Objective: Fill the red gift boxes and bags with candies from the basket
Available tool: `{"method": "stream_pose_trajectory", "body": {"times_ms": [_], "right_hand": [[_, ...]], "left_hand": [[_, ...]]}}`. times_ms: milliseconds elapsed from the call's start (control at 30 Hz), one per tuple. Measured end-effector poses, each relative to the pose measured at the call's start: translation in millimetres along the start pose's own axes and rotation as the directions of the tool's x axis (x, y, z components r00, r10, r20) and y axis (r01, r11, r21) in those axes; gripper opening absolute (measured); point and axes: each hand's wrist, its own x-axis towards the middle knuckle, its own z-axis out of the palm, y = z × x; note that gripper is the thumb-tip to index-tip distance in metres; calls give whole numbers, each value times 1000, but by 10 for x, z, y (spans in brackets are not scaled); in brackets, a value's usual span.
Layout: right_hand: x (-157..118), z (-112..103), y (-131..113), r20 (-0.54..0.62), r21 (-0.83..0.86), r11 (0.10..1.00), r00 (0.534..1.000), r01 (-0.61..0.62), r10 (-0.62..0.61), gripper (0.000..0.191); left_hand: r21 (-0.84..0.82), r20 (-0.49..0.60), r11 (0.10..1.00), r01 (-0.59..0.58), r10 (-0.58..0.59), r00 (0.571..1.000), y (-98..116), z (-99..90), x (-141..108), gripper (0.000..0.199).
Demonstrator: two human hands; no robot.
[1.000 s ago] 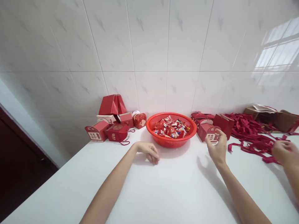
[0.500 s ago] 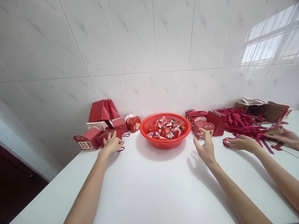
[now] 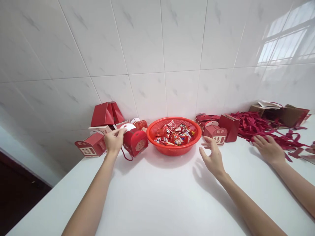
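My left hand [image 3: 115, 141] pinches the white top flap of a small red gift box [image 3: 136, 143], which hangs tilted with a dark red cord loop below it. Just right of that box stands a red plastic basket [image 3: 174, 150] holding many wrapped candies [image 3: 176, 133]. My right hand [image 3: 212, 157] is over the table right of the basket, fingers apart and holding nothing. Behind it is a red box [image 3: 216, 134] with a pale label.
More red boxes [image 3: 92, 144] stand at the left by the tiled wall. To the right are a red bag [image 3: 229, 127], a heap of dark red ribbons [image 3: 253, 126] and an open carton [image 3: 278, 114]. Another person's hand [image 3: 269, 150] reaches near the ribbons.
My left hand has lifted a red box from the left group and moved it right. My right hand has shifted slightly left. The other person's nearer hand has moved right, toward the ribbons.
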Motion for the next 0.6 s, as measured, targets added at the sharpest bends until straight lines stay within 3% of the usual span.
{"method": "stream_pose_trajectory", "body": {"times_ms": [33, 100, 200, 267, 367, 433, 500, 600], "right_hand": [[-6, 1, -28, 14, 13, 1000, 1000, 11, -11, 39], [-21, 8, -98, 42, 49, 998, 998, 34, -36, 38], [-59, 24, -230, 111, 126, 989, 990, 77, -91, 37], [-97, 38, -325, 180, 180, 977, 973, 111, -144, 35], [-167, 67, -433, 274, 243, 957, 934, 162, -228, 30], [-207, 92, -462, 296, 263, 948, 920, 180, -257, 29], [-231, 112, -456, 286, 252, 950, 924, 182, -253, 33], [-238, 116, -428, 240, 208, 961, 942, 184, -233, 45]], "left_hand": [[-96, 13, 995, -1, 2, 1000, 94, -16, -39, 31], [-244, 146, 970, 0, 36, 989, 299, -41, -153, 27], [-343, 396, 939, 5, 140, 908, 573, -22, -403, 26], [-352, 586, 936, 23, 201, 785, 685, 43, -602, 29], [-354, 798, 931, 89, 251, 548, 726, 197, -909, 35], [-358, 854, 921, 152, 258, 451, 707, 298, -1095, 39], [-360, 858, 921, 147, 265, 441, 688, 365, -1246, 42], [-337, 838, 939, 71, 265, 476, 687, 396, -1383, 50]]}}
